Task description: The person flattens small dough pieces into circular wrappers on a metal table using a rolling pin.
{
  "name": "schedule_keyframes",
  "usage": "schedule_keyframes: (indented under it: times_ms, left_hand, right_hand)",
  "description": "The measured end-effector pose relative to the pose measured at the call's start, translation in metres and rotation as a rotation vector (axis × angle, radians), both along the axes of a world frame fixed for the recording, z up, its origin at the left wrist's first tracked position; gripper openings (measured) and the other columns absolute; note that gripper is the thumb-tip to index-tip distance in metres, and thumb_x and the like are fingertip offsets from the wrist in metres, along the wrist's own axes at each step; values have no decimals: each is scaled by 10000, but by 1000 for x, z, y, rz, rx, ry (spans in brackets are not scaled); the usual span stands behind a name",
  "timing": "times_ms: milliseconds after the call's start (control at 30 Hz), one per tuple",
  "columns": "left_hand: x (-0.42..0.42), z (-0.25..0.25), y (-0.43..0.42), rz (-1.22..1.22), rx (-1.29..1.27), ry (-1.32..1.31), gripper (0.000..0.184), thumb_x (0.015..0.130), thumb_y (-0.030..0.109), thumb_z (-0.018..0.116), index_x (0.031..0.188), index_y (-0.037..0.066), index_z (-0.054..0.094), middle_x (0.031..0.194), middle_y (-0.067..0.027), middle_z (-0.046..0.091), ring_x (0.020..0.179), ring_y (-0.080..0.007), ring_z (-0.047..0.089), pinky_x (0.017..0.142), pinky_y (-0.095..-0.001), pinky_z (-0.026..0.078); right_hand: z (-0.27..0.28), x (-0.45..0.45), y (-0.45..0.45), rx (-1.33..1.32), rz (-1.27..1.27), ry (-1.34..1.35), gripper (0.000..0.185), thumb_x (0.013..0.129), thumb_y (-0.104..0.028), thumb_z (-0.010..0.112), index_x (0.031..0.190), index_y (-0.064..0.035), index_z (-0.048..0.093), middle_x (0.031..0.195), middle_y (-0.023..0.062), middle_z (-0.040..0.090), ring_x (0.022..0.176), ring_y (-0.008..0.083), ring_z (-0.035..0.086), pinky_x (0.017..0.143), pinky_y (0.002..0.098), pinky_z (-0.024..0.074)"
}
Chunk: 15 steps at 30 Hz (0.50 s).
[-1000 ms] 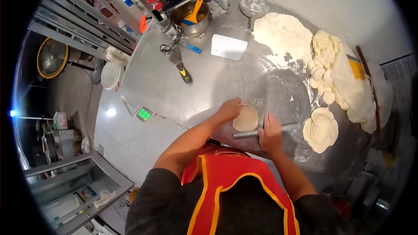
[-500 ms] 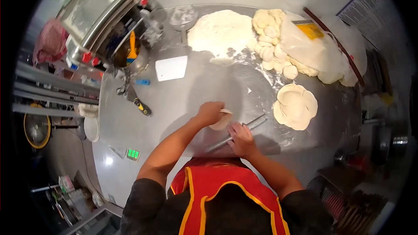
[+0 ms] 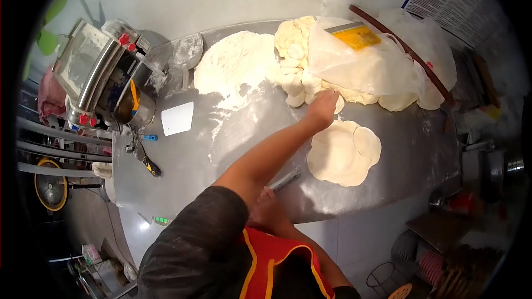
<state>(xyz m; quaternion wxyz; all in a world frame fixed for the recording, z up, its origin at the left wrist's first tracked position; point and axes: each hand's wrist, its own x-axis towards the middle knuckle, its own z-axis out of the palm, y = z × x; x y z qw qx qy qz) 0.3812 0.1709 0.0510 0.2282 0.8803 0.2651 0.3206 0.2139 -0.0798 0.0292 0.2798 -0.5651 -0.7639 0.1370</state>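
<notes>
My left hand (image 3: pixel 323 109) reaches across the worktable to a small dough piece (image 3: pixel 339 105) at the edge of the dough heap, its fingers closed on it. Several more small dough pieces (image 3: pixel 296 86) lie beside that one. Low and close to my body, my right hand (image 3: pixel 267 207) is on a metal rolling pin (image 3: pixel 285 180); my left upper arm partly hides this hand. Between the dough heap and the table's front edge lies a ring of overlapping flat dough rounds (image 3: pixel 344 152).
Flour (image 3: pixel 233 63) is heaped at the back, near a scoop (image 3: pixel 188 52) and a white scraper (image 3: pixel 177 119). A plastic sheet (image 3: pixel 354 66) covers dough, with a yellow-handled scraper (image 3: pixel 356 37) on top. A machine (image 3: pixel 88 72) and a metal pot (image 3: pixel 141 109) stand left.
My left hand has moved from the rolling pin out to the dough pieces. The flat round it held is no longer by the pin. My view has shifted right.
</notes>
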Motion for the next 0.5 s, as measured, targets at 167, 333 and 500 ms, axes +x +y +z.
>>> schedule_keyframes:
  times_ms: [167,333,500]
  left_hand:
    - [17,-12,0,-34,63,45,143,801,-11,584,944,-5,591,971,-170,576,924,-378,550,786,-457,474]
    - [-63,-8,-11,139,-128,39,206,751,51,673,940,60,592,976,-146,584,952,-351,560,799,-420,483]
    - [-226,-2,40,554,-318,30,265,844,198,709,1035,55,594,970,-155,642,912,-308,636,812,-405,507]
  right_hand:
    - [-44,-15,-7,115,-37,140,397,880,-302,626,1197,-64,616,1285,99,583,1231,255,520,1110,451,328]
    - [-10,-6,1,-12,-26,39,466,855,-315,636,1248,-69,589,1304,89,573,1253,239,497,1104,459,320]
    - [-3,-9,3,-79,-43,-119,509,808,-323,672,1249,-85,581,1304,74,557,1265,239,465,1097,480,317]
